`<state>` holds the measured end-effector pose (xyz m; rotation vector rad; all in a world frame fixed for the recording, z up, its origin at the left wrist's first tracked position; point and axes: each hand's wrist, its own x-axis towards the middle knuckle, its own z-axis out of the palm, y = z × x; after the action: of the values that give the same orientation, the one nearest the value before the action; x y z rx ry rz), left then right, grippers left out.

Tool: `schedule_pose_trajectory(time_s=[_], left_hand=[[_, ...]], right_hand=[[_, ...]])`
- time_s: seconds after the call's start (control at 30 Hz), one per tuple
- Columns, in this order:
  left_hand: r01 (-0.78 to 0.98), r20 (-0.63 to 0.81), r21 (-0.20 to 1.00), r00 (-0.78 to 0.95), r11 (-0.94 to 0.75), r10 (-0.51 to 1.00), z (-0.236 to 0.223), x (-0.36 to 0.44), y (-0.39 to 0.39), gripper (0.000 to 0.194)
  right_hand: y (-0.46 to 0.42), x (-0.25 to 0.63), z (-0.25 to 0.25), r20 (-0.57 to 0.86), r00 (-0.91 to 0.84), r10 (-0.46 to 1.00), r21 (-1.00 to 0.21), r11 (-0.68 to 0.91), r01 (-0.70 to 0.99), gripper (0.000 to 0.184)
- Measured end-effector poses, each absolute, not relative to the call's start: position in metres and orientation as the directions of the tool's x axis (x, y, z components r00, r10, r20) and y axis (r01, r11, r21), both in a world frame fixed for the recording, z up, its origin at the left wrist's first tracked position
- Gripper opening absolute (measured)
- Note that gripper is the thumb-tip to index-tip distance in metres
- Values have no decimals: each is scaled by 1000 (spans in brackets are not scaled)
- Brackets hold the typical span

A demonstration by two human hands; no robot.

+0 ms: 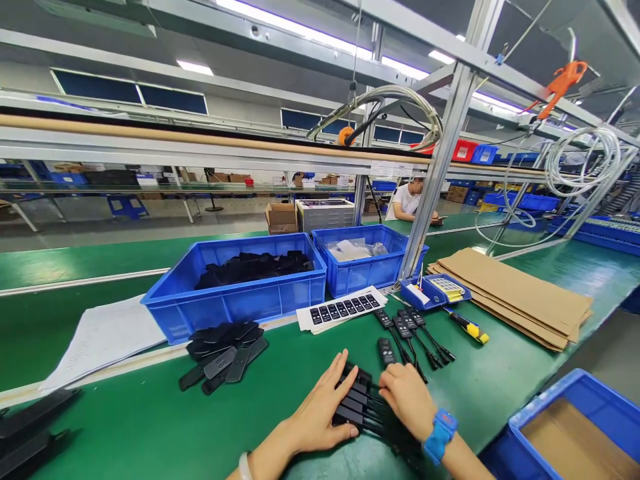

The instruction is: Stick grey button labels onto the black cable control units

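My left hand (pixel 325 410) lies with its fingers stretched out against the left ends of a row of small black boxes (pixel 353 403) with cables. Black cables (pixel 375 427) run from these boxes toward the right, partly under my right hand (pixel 411 397). That hand is closed, its fingertips at the cable side of the row; what they pinch is hidden. Just beyond it is a black labelled controller (pixel 386 351). Several similar controllers with cables (pixel 403 327) lie farther back. A sheet of black labels (pixel 343 309) rests by the bins.
Behind stand a blue bin of black parts (pixel 235 300) and a blue bin with plastic bags (pixel 367 270). Black flat pieces (pixel 225 357) are piled at left. At right are a small blue tray (pixel 425 300), a yellow-black cutter (pixel 470 328), cardboard sheets (pixel 515 293) and another bin (pixel 530 427).
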<state>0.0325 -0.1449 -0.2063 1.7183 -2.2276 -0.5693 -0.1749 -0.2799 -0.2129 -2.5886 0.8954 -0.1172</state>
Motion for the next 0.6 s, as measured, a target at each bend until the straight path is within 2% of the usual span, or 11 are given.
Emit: schedule_pose_trajectory(time_s=[0.1, 0.17, 0.23, 0.3, 0.4, 0.47, 0.6], left_hand=[[-866, -93, 463, -257, 187, -962, -205, 34, -145, 94], [-872, -134, 464, -240, 153, -961, -204, 34, -144, 91], [-873, -131, 467, -228, 143, -965, -204, 35, -144, 90], [-867, -110, 473, -233, 156, -966, -205, 35, -143, 90], [-855, -95, 489, -248, 172, -964, -207, 35, -144, 92], [-848, -66, 493, -256, 191, -964, -208, 35, -145, 94], [-849, -21, 494, -230, 189, -973, -209, 35, -148, 105]], right_hand=[[-288, -165, -213, -111, 847, -521, -564, -668, -485, 8], [-307, -157, -216, -129, 800, -586, -565, -620, -544, 15], [-324, -148, -220, -124, 723, -680, -529, -571, -628, 30], [-331, -140, -225, -125, 733, -669, -547, -570, -613, 42], [-318, -131, -229, -97, 831, -548, -648, -599, -471, 32], [-302, -130, -228, -55, 839, -541, -696, -582, -421, 24], [-279, -134, -220, 23, 838, -545, -777, -538, -328, 34]])
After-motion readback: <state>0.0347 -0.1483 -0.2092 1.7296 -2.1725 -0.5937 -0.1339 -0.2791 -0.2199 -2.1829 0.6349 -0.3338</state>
